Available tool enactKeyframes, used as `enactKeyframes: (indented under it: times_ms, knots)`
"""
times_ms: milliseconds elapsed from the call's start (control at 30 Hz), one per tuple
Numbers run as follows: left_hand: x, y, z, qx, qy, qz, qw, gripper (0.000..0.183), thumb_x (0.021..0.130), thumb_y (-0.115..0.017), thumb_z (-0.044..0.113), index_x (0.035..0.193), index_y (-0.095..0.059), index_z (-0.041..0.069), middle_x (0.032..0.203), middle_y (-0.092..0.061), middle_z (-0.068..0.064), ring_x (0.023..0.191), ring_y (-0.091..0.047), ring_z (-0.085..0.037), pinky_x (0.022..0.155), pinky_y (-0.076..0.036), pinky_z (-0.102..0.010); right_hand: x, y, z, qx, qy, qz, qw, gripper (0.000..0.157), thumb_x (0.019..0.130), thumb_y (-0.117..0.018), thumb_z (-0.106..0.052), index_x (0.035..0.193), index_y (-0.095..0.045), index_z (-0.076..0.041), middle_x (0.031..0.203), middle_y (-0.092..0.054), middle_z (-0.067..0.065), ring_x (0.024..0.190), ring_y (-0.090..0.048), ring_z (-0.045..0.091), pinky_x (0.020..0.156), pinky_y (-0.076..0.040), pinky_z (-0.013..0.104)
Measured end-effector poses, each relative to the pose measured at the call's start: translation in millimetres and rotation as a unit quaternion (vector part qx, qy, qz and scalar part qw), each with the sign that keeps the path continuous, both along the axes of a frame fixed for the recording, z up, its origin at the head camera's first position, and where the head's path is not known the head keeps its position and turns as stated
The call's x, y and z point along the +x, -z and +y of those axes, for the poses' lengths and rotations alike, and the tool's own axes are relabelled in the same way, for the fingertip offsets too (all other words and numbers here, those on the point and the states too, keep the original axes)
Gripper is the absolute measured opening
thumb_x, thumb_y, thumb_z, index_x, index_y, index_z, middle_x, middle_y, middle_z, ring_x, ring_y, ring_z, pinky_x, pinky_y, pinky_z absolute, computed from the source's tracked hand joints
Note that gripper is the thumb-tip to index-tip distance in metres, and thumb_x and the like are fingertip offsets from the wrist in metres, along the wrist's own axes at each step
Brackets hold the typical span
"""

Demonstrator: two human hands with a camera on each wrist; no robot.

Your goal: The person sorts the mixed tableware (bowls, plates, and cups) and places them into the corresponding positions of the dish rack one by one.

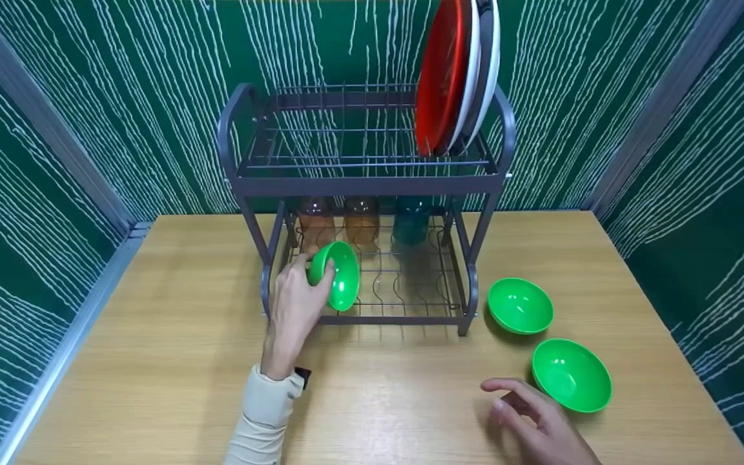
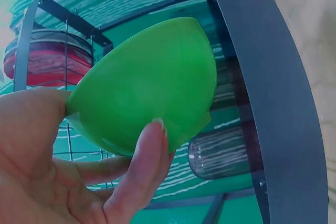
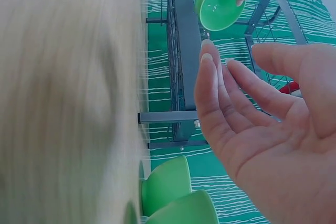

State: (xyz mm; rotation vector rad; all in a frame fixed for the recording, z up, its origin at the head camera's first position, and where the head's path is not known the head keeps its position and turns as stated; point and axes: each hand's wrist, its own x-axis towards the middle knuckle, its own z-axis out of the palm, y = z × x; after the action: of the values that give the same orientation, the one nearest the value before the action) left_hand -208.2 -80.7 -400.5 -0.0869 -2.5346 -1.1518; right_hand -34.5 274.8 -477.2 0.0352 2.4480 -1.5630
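Observation:
My left hand [image 1: 298, 290] pinches a green bowl [image 1: 345, 278] by its rim, thumb inside and fingers on the outer wall. The bowl is tilted on its side at the left front of the dish rack's lower tier [image 1: 404, 320]. In the left wrist view the bowl's outer wall [image 2: 152, 82] faces the camera. My right hand [image 1: 543, 423] hangs over the table at the lower right, fingers loosely bent and holding nothing. Nearby are two more green bowls, a nearer one [image 1: 572, 376] and a farther one [image 1: 520, 306], upright on the table right of the rack.
Red, white and dark plates [image 1: 443, 77] stand on edge at the right of the rack's upper tier [image 1: 365, 186]. At the back of the lower tier are two orange-brown glasses [image 1: 361, 223] and a teal glass [image 1: 412, 223]. Green patterned walls [image 1: 172, 97] enclose the wooden table [image 1: 172, 336].

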Motion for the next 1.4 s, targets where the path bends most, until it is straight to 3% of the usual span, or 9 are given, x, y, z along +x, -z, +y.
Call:
enactKeyframes:
  times_ms: [233, 567, 800, 967, 1167, 1400]
  knots:
    - [-5.9, 6.0, -3.6, -0.021, -0.021, -0.01, 0.9995, 0.049, 0.098, -0.068, 0.036, 0.129, -0.067, -0.002, 0.109, -0.072, -0.021, 0.092, -0.069, -0.035, 0.079, -0.057, -0.047, -1.2, 0.3, -0.8, -0.005, 0.003, -0.022, 1.0, 0.039, 0.105, -0.06, -0.037, 0.133, -0.062, -0.01, 0.136, -0.063, 0.011, 0.106, -0.063, 0.024, 0.091, -0.053, 0.023]
    - [-12.5, 15.2, -4.3, -0.039, -0.042, -0.014, 0.9983, 0.051, 0.097, -0.069, 0.042, 0.12, -0.068, -0.003, 0.089, -0.068, -0.017, 0.075, -0.064, -0.03, 0.063, -0.05, -0.04, 0.3, 1.9, -0.4, -0.008, -0.006, -0.017, 1.0, 0.037, 0.105, -0.06, -0.035, 0.133, -0.062, -0.01, 0.136, -0.062, 0.01, 0.11, -0.062, 0.025, 0.093, -0.052, 0.023]
    - [-16.1, 21.7, -1.1, -0.036, -0.041, -0.007, 0.9985, 0.055, 0.095, -0.071, 0.045, 0.116, -0.067, -0.006, 0.089, -0.067, -0.017, 0.077, -0.063, -0.029, 0.063, -0.052, -0.039, 1.1, 0.6, -1.0, 0.002, -0.014, 0.003, 1.0, 0.035, 0.106, -0.059, -0.033, 0.132, -0.063, -0.01, 0.134, -0.064, 0.01, 0.111, -0.063, 0.026, 0.093, -0.052, 0.022]
    - [-17.9, 24.6, 3.2, -0.063, -0.052, -0.006, 0.9966, 0.057, 0.094, -0.071, 0.049, 0.109, -0.068, -0.005, 0.083, -0.065, -0.016, 0.071, -0.065, -0.029, 0.058, -0.052, -0.041, 1.6, 0.5, -1.9, 0.014, -0.018, 0.023, 0.999, 0.032, 0.105, -0.06, -0.031, 0.13, -0.064, -0.011, 0.132, -0.065, 0.007, 0.11, -0.064, 0.026, 0.093, -0.052, 0.023]
    - [-21.3, 28.2, 9.7, -0.069, -0.066, -0.007, 0.9954, 0.063, 0.092, -0.071, 0.055, 0.112, -0.068, -0.005, 0.082, -0.064, -0.015, 0.065, -0.064, -0.028, 0.055, -0.052, -0.039, 0.5, -0.8, -1.7, 0.015, -0.019, 0.003, 1.0, 0.034, 0.105, -0.061, -0.033, 0.131, -0.064, -0.011, 0.133, -0.065, 0.008, 0.112, -0.062, 0.025, 0.092, -0.052, 0.02]
    - [-24.2, 34.8, 18.0, -0.082, -0.061, 0.051, 0.9935, 0.06, 0.091, -0.075, 0.052, 0.11, -0.067, -0.004, 0.073, -0.062, -0.014, 0.061, -0.061, -0.027, 0.051, -0.048, -0.037, -0.4, -0.7, -2.2, 0.007, -0.019, -0.009, 1.0, 0.035, 0.105, -0.06, -0.034, 0.131, -0.064, -0.011, 0.134, -0.064, 0.009, 0.114, -0.062, 0.026, 0.093, -0.051, 0.019]
